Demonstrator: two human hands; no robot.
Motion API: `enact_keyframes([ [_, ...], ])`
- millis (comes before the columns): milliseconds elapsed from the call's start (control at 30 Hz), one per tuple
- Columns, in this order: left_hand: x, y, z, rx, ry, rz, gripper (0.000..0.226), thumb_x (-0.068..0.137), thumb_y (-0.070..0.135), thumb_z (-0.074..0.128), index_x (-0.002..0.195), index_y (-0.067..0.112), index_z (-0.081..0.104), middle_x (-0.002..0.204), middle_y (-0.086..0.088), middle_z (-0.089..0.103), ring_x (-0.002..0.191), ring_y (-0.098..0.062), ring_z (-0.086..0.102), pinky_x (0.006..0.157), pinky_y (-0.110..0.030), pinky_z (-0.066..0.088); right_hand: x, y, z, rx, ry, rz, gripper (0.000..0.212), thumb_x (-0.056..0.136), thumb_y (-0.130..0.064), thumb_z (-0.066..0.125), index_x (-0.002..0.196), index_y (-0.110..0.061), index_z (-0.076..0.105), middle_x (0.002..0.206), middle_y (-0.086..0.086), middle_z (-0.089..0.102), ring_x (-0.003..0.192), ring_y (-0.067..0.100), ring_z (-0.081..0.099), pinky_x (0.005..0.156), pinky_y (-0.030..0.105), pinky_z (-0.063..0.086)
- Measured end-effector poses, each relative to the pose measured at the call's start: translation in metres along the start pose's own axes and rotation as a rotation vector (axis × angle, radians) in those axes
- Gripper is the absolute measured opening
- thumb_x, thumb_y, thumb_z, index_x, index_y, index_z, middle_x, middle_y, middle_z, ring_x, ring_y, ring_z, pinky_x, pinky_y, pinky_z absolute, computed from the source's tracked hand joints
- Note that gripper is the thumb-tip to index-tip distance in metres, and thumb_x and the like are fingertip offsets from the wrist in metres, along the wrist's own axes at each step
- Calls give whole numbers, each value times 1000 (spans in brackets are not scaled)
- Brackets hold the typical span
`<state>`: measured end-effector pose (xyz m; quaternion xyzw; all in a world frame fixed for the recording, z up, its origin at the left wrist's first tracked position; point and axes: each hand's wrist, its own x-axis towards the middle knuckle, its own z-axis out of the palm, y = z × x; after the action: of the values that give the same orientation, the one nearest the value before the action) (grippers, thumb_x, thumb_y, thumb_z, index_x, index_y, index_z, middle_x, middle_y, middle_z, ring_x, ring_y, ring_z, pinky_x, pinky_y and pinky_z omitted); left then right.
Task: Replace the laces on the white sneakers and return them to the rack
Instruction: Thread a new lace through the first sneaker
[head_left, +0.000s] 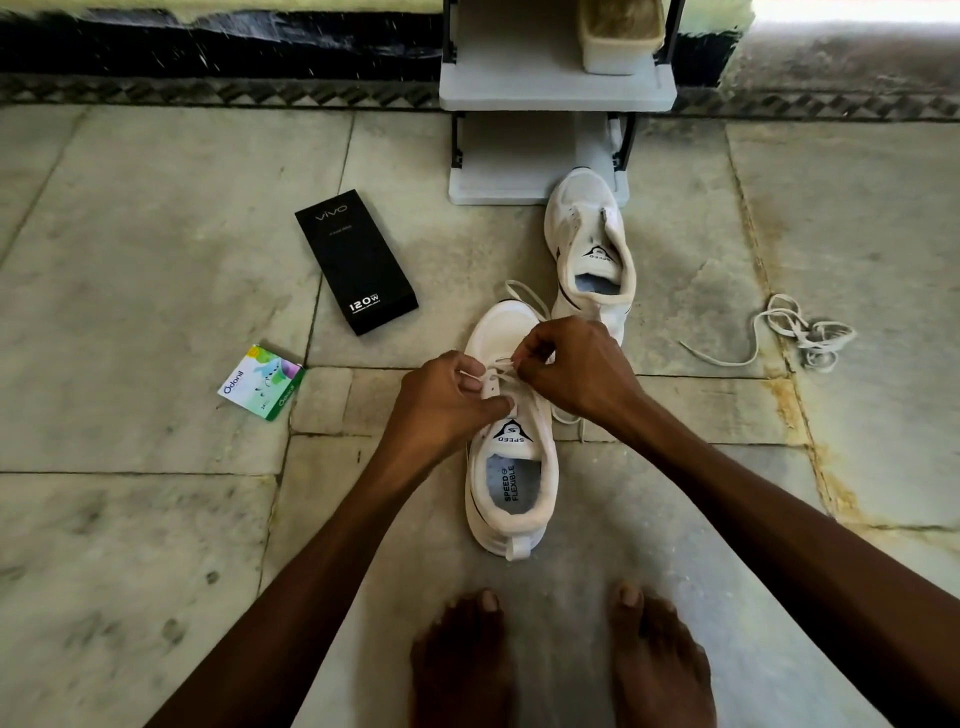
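Note:
A white sneaker (511, 467) lies on the stone floor in front of my feet, heel toward me. My left hand (441, 405) pinches its white lace (498, 370) at the left eyelets. My right hand (571, 371) pinches the same lace from the right, over the tongue. One end of this lace loops past the toe. A second white sneaker (592, 249) without a lace lies just beyond, its toe by the grey shoe rack (556, 96). A loose white lace (795, 332) lies in a tangle on the floor to the right.
A black phone box (356, 260) lies on the floor to the left, with a small white and green packet (262, 382) nearer me. A beige shoe (621, 36) sits on the rack's upper shelf. My bare feet (561, 660) stand at the bottom.

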<state>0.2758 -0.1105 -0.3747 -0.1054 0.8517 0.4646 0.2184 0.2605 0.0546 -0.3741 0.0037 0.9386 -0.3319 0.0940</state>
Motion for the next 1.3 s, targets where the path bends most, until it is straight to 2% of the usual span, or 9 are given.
enact_keyframes([
  [133,2,5,-4,-9,86,-10,40,73,27,80,107,22,60,89,5,69,80,-6,64,65,-23,50,-13,-5,12,-63,-25,23,13,84,-28,65,87,-21,75,85,-3,73,84,17,66,69,29,49],
  [300,9,-6,-9,-245,63,-119,30,73,13,79,97,19,61,89,-9,72,83,-21,70,68,-32,56,-21,-8,21,-119,42,-46,12,85,-26,63,84,-22,74,85,1,72,84,21,65,62,27,40],
  [467,12,-9,-10,-394,43,-185,33,72,6,80,98,11,60,81,-7,68,72,-17,66,69,-29,56,-20,-8,24,-185,55,-41,16,80,-25,60,80,-18,74,81,3,70,77,22,63,61,31,49],
  [567,10,-9,-9,-423,41,-180,33,73,6,79,100,10,60,78,-4,68,70,-15,66,61,-24,55,-17,-10,23,-209,27,-66,16,81,-26,60,81,-18,74,83,3,69,80,23,63,64,34,51],
  [700,10,-8,-9,-401,27,-163,26,76,6,76,98,11,62,80,-4,67,71,-12,65,57,-20,53,-17,-11,24,-209,17,-80,16,83,-27,61,84,-17,74,87,4,68,83,24,63,66,34,50],
  [800,10,-7,-13,-356,-29,-136,23,80,4,72,102,8,65,86,-5,70,72,-9,66,53,-14,51,-18,-10,27,-247,37,-89,18,86,-30,59,86,-17,72,89,2,67,85,24,63,63,30,40],
  [933,7,-12,-16,-379,-126,-64,21,88,4,66,109,5,67,98,-9,72,74,-9,72,59,-15,53,-19,-14,31,-275,59,-107,16,85,-28,60,85,-15,70,90,2,65,84,28,63,62,33,42],
  [1133,8,-26,-5,-245,-39,41,17,91,12,65,107,15,72,99,-2,72,86,-10,70,65,-17,54,-21,-25,37,-322,78,6,15,86,-24,61,97,-16,69,98,3,66,91,27,64,69,34,48],
  [1300,6,-28,2,-336,55,78,11,89,8,66,94,17,69,93,-2,70,83,-11,68,64,-19,55,-28,-27,38,-285,230,6,21,80,-22,71,100,-18,67,106,2,61,94,27,61,67,38,52],
])
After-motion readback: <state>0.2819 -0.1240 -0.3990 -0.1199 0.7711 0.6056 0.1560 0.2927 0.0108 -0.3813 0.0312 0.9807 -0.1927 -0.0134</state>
